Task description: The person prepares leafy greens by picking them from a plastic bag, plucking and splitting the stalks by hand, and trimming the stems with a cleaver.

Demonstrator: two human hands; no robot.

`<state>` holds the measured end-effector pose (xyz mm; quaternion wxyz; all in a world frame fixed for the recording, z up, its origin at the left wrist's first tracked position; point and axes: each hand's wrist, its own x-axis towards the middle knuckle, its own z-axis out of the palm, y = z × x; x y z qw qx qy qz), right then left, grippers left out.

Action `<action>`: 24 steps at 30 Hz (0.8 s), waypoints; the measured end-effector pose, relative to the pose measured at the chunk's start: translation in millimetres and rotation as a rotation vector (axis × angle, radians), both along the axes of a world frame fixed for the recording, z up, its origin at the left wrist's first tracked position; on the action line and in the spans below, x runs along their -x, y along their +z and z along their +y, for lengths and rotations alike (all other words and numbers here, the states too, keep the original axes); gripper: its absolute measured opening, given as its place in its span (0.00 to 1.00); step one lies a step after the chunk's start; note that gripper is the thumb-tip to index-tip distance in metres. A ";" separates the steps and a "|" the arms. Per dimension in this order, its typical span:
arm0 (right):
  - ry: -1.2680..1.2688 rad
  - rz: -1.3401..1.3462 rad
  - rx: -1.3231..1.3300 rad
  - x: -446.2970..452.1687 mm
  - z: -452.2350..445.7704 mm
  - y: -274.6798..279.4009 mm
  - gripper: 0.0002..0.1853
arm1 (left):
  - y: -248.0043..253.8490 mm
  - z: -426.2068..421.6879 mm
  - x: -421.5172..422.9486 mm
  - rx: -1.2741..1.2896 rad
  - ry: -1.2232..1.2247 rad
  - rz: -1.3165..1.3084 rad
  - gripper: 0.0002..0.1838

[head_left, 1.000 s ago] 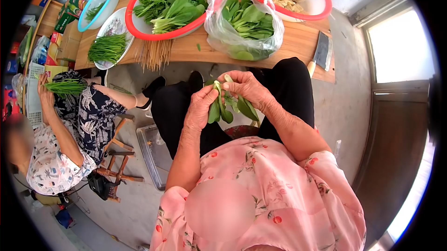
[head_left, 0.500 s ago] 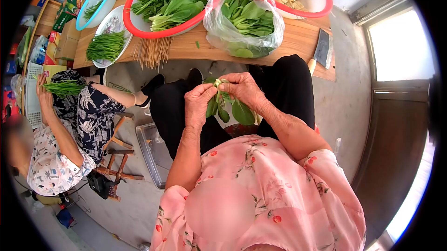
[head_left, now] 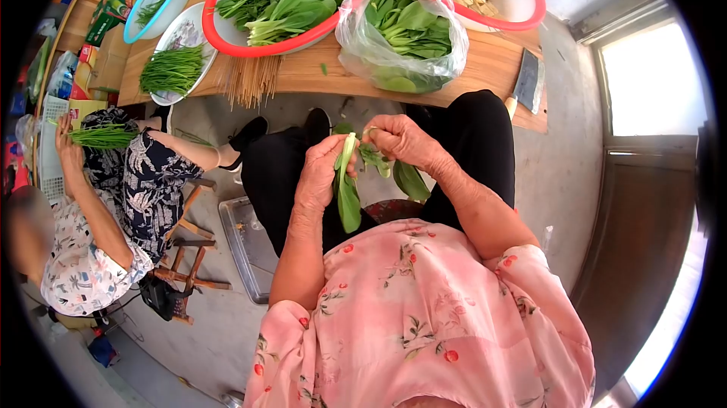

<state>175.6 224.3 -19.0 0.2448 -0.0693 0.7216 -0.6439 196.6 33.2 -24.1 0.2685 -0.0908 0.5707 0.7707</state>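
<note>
Over my lap, my left hand [head_left: 321, 171] is closed on a bok choy leaf [head_left: 347, 190], its pale stalk upward and its green blade hanging down. Just to the right, the fingers of my right hand [head_left: 403, 141] pinch the rest of the bok choy [head_left: 409, 180], whose leaves dangle below. A small gap separates the two hands. Beyond them on the table, a clear plastic bag [head_left: 453, 56] stands full of bok choy. Beside it, a red-rimmed basin [head_left: 288, 50] holds more leafy greens.
A cleaver [head_left: 525, 82] lies by the right end of the wooden table [head_left: 485, 79]. Another red-rimmed basin [head_left: 539, 8] holds pale dried pieces and a bag. Dry noodle-like sticks [head_left: 250, 81] overhang the front edge. A co-worker at left holds green stems [head_left: 102, 135] near a metal tray [head_left: 250, 249].
My hands have moved apart, with one leaf now separate in my left hand and the other leaves in my right. The co-worker's hand stays about where it was.
</note>
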 end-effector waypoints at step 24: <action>-0.046 -0.305 0.177 -1.7 -0.1 -4.0 0.06 | -5.1 6.0 0.1 -0.009 0.087 -0.055 0.10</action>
